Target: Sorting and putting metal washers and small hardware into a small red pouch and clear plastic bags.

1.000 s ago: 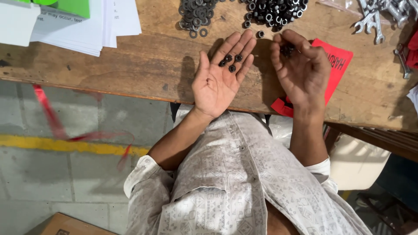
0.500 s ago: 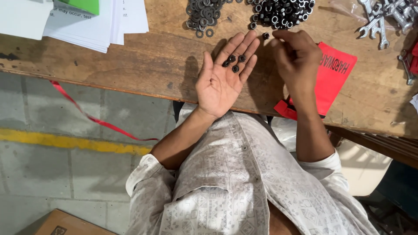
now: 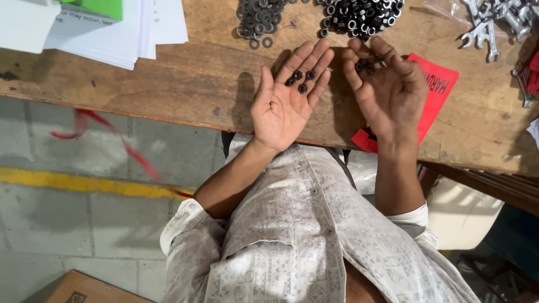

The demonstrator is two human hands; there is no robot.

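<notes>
My left hand [image 3: 284,101] lies palm up over the wooden table [image 3: 185,78], fingers straight, with several small black nuts [image 3: 300,79] resting on the fingers. My right hand [image 3: 388,88] is palm up beside it, fingers curled around a few black nuts [image 3: 365,65] at the fingertips. Just beyond both hands sit a pile of black nuts [image 3: 359,14] and a pile of grey washers [image 3: 257,19].
A stack of white papers [image 3: 112,31] with a green card [image 3: 101,7] lies at the far left. A red packet [image 3: 432,92] sits under my right hand. Metal spanners [image 3: 494,22] lie at the far right. A red strip [image 3: 120,143] hangs below the table edge.
My right hand has turned palm up again with nuts in its curled fingers. My left hand has stayed flat, still with nuts on it. The red strip has swung.
</notes>
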